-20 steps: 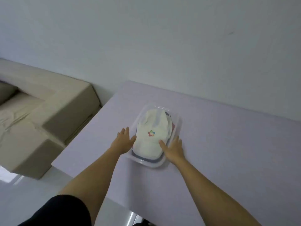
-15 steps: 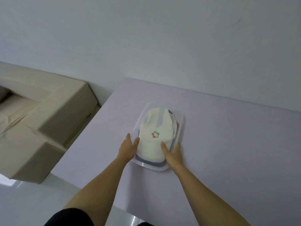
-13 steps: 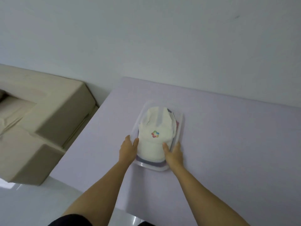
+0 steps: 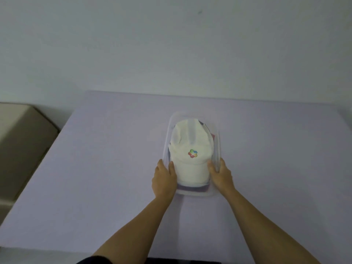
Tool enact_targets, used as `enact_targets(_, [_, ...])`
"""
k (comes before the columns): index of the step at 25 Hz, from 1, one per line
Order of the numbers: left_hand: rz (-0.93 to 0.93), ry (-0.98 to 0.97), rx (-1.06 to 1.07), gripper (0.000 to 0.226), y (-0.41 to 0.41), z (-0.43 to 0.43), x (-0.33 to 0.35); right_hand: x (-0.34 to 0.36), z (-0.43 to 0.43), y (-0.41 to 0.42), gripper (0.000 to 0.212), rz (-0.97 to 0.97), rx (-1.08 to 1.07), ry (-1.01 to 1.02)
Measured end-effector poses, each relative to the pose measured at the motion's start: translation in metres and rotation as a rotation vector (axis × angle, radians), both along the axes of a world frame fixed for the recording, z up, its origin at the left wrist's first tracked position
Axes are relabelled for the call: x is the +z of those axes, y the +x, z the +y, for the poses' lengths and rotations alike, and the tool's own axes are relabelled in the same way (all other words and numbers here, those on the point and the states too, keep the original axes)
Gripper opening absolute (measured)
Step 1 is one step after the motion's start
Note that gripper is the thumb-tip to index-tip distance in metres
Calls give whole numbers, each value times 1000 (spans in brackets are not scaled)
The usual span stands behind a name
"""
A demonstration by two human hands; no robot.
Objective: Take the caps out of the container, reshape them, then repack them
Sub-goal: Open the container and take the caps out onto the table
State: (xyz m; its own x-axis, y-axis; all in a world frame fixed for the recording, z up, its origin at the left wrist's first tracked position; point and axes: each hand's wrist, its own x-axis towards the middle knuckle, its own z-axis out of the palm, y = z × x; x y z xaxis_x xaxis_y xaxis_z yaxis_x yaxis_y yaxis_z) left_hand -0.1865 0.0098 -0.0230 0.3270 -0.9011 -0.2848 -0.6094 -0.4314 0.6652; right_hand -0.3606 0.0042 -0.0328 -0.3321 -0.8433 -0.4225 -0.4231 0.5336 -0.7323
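Now both hands grip the clear container [image 4: 217,149] at its near end, one on each long side. The left hand [image 4: 163,180] has its thumb tucked inside the wall, touching the brim edge of the white cap [image 4: 190,141], w/ the other fingers [image 4: 160,164] held together outside the wall. The right hand [image 4: 222,177] mirrors it: thumb inside against the brim, fingers close together along the outer wall. So each hand pinches a side wall btw thumb & fingers.

Vs 0.8 s ago that is new. Then both hands lay flat on the desk [image 4: 104,168] beside the container, fingers spread, thumbs only near the cap. They have since slid in & closed on the walls.

The white cap still sits in the container, crown toward the far end, brim toward the person, w/ a multicolour logo [image 4: 192,153] on its front. Under it a dark cap [image 4: 192,188] shows at the near end, & more coloured edges peek out at the far right; can't tell how many. The container rests on the lilac desk.

The view has swung too: the desk now looks square-on, & the beige sofa [image 4: 21,145] shows only at the left edge, less of it than before.
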Motion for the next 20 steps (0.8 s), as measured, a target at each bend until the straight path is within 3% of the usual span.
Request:
enact_targets(6, [-4, 60, -5, 56, -46, 28, -4, -6, 29, -45, 69, -42, 5, 11])
enact_targets(20, [-6, 231, 193, 60, -45, 22, 8, -19, 33, -44, 68, 7, -1, 1])
